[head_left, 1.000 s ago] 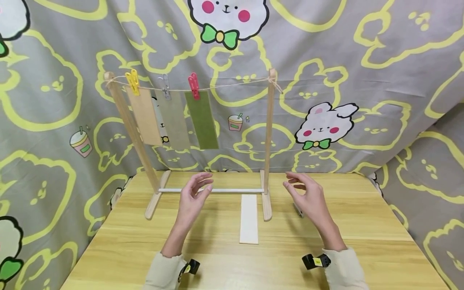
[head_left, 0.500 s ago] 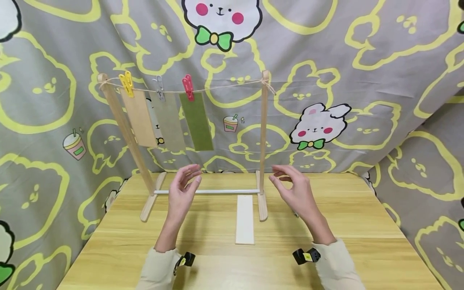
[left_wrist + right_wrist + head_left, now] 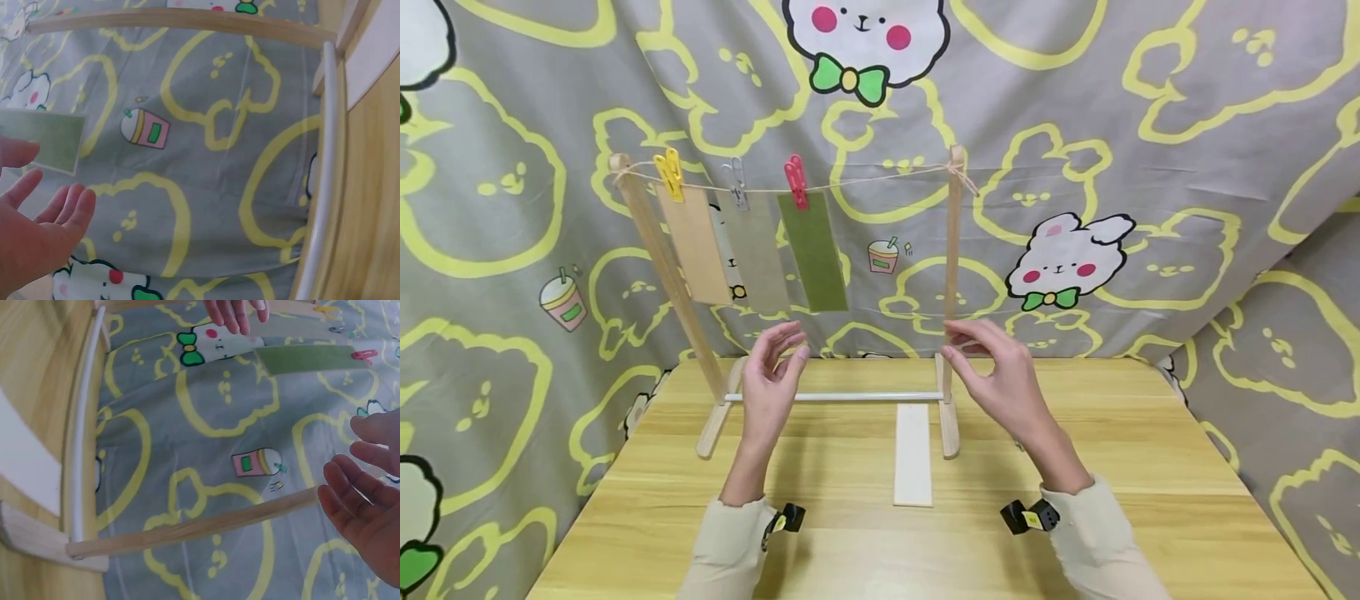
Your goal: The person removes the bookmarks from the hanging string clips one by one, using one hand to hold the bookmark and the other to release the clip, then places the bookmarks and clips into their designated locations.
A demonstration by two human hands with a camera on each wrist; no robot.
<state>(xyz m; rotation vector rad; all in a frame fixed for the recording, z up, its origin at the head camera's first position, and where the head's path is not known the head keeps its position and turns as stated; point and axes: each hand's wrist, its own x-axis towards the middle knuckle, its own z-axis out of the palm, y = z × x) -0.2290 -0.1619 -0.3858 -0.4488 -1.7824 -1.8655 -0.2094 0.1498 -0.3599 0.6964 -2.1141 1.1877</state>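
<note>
My left hand (image 3: 773,379) hovers in front of the rack's low white bar (image 3: 857,397), fingers loosely bent and nothing in them. Over on the other side, my right hand (image 3: 1003,379) is also bare, its fingertips overlapping the right wooden post (image 3: 952,267) in the head view; whether they touch it I cannot tell. From the string (image 3: 880,178) hang a peach strip (image 3: 696,246) under a yellow clothespin (image 3: 670,173), a grey strip (image 3: 756,250) under a grey clothespin (image 3: 737,183), and a green strip (image 3: 814,254) under a red clothespin (image 3: 796,181).
A white strip (image 3: 913,454) lies flat on the wooden table (image 3: 850,550), beside the rack's right foot (image 3: 950,429). Mostly hidden behind my right wrist is a small object (image 3: 1019,446). A patterned curtain (image 3: 1187,275) stands behind the table.
Both hands have risen. Against the rack, the right hand has moved left to the right post, while the left has shifted slightly left. The strips and clothespins stay put.
</note>
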